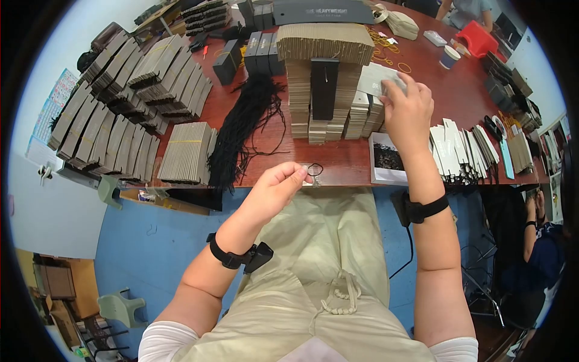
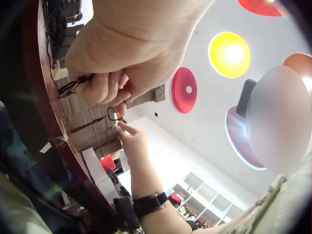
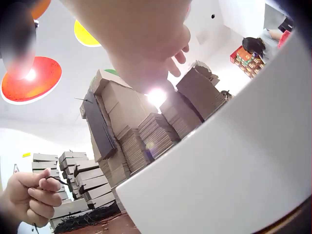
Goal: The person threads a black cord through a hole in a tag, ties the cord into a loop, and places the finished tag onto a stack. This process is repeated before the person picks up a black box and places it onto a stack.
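A thin black cord loop (image 1: 315, 169) stands out from the fingertips of my left hand (image 1: 274, 190), which pinches it above the table's front edge. The left wrist view shows dark strands (image 2: 73, 85) at the same fingers. My right hand (image 1: 411, 114) is at a pale printed card (image 1: 375, 78) on top of short stacks right of the tall cardboard pile (image 1: 325, 45). Its fingers are loosely bent; whether they touch the card is hidden. In the right wrist view that hand (image 3: 146, 53) hangs over the stacks (image 3: 156, 131), with no held thing visible.
A bundle of black cords (image 1: 241, 133) lies left of the tall pile, beside banded grey stacks (image 1: 187, 151). An open white box (image 1: 389, 158) stands near the front edge. White tags (image 1: 455, 148) lie to its right; a paper cup (image 1: 449, 57) stands farther back.
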The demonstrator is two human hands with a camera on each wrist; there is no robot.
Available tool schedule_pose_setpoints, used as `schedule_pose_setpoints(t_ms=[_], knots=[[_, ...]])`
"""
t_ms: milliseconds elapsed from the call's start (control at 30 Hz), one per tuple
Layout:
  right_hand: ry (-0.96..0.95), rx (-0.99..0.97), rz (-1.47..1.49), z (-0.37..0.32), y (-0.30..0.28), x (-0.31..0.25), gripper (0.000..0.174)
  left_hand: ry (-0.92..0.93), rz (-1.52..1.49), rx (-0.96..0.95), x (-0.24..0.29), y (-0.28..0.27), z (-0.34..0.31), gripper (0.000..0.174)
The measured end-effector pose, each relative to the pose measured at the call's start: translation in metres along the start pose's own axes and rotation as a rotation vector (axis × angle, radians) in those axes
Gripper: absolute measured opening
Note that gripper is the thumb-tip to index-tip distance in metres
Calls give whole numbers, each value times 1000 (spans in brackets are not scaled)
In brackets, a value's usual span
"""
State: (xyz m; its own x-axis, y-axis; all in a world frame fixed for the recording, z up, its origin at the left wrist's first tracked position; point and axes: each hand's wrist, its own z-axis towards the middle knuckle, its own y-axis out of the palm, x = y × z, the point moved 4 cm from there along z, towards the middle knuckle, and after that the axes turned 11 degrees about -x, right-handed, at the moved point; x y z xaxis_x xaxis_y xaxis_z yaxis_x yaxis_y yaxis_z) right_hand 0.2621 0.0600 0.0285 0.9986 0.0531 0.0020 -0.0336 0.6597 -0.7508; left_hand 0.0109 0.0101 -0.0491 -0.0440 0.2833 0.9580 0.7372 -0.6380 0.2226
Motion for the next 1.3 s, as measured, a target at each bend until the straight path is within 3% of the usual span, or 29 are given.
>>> schedule_pose_setpoints(t_ms=[167, 267, 300, 333, 400, 433, 467, 600, 733, 800, 967, 1133, 1233, 1300], knots=[[-35, 59, 56, 8, -14, -1, 20, 18, 5, 5, -2, -2, 0, 20], [132, -147, 321, 3, -5, 12, 22, 45, 14, 48, 4, -2, -2, 19], [188, 33, 404, 1, -22, 9, 22, 59, 7, 56, 6, -3, -3, 18], [281, 116, 543, -2, -33, 12, 19, 71, -1, 66, 8, -4, -4, 18], [471, 145, 1274, -10, -45, -1, 17, 105, -7, 81, 14, -5, -4, 17], [254, 124, 1392, -9, -43, -13, 17, 122, -2, 82, 19, -3, -3, 16], [212, 11, 1526, -10, -38, -29, 18, 133, 1, 77, 23, -1, -2, 16], [211, -310, 1525, -11, -15, -64, 20, 206, 19, 48, 46, 6, 3, 17], [276, -125, 1504, -10, -15, -74, 17, 343, 86, 49, 84, 16, 4, 17], [278, -216, 1541, -11, -9, -79, 16, 402, 153, 60, 103, 22, 11, 18], [293, -223, 1539, -9, -6, -80, 15, 228, 7, 17, 114, 14, 37, 15], [297, -205, 1462, -7, -5, -79, 26, 255, 70, 75, 107, 6, 40, 14], [267, -55, 946, -3, -21, -85, 39, 350, 162, 142, 103, 7, 40, 16], [159, 105, 758, 3, -23, -89, 46, 378, 161, 167, 97, 3, 40, 16]])
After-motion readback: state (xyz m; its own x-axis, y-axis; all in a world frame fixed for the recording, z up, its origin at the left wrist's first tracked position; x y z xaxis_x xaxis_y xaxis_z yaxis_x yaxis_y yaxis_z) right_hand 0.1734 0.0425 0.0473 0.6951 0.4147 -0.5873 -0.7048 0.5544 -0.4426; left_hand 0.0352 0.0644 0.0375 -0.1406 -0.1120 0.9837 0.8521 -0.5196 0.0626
